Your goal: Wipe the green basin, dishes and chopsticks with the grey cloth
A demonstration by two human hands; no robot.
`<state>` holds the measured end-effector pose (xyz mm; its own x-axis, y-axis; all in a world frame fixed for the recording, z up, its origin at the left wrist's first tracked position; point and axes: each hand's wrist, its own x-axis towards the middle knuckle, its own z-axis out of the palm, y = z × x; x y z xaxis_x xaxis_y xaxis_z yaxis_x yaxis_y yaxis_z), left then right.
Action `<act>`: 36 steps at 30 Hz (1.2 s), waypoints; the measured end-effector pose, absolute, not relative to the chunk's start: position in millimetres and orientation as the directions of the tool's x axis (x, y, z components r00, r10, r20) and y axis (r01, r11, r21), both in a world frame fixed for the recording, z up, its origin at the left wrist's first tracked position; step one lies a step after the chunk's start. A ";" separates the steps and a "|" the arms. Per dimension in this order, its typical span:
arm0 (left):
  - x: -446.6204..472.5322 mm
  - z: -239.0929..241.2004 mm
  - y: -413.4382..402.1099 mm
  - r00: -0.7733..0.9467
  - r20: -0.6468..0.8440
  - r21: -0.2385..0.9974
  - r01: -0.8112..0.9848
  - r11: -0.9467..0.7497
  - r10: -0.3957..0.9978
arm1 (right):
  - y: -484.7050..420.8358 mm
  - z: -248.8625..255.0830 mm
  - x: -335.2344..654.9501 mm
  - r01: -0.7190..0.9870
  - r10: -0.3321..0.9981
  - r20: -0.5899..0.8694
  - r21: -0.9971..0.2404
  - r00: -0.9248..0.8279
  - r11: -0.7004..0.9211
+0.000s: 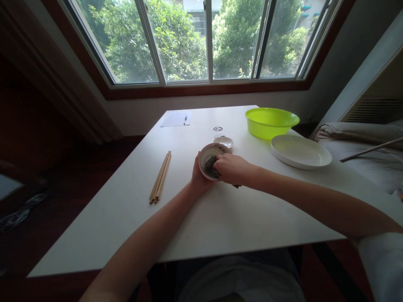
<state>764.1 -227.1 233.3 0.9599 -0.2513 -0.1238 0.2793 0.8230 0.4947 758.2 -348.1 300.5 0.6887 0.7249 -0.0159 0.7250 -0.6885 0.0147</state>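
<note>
My left hand (199,176) is closed around the side of a small round bowl (206,152). The bowl is tilted so its pale inside faces me, and dark marks show near its rim. Inside it, my right hand (228,165) presses a dark grey cloth (210,165) against the wall. A dark end pokes out below the right wrist, perhaps part of the same cloth. My right fingertips are partly hidden by the hand itself. Just beyond the bowl, a small white dish (227,141) sits on the white table (201,226).
Several wooden chopsticks (160,178) lie left of my hands. A lime-green basin (270,123) and a white plate (300,152) stand to the right. Paper (172,118) with a pen (185,120) lies at the far left, and a dark-patterned round piece (218,129) beyond the dish.
</note>
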 end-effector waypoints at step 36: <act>764.2 233.3 -228.2 0.984 -0.164 0.534 0.154 0.831 -0.077 | -445.3 248.9 786.0 0.304 0.280 0.174 -0.133 0.944 -0.943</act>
